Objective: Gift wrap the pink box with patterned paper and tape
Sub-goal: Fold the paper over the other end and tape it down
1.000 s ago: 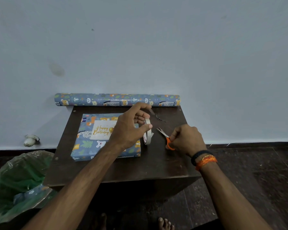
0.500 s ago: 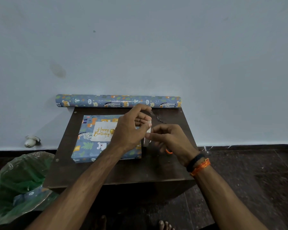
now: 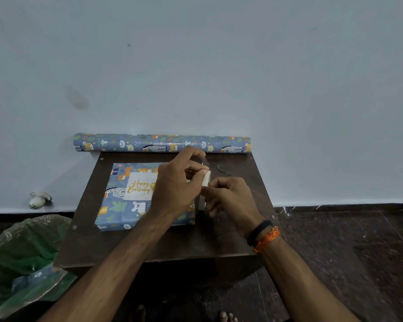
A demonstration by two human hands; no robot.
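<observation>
Two hands meet over a small dark desk set against a pale wall. Far left on the floor sits a green plastic bag with a scrap of patterned paper in it, and a small white object lies at the foot of the wall. On the left half of the desk lies the box, already covered in blue animal-print paper with a "Happy Birthday" card on top. Along the back edge, touching the wall, rests the roll of wrapping paper. The left hand hovers over the box's right side, its fingers curled round a roll of tape held upright on edge. The right hand is just beside it, fingertips pinching at the tape's rim. Two bands, one black and one orange, circle the right wrist.
</observation>
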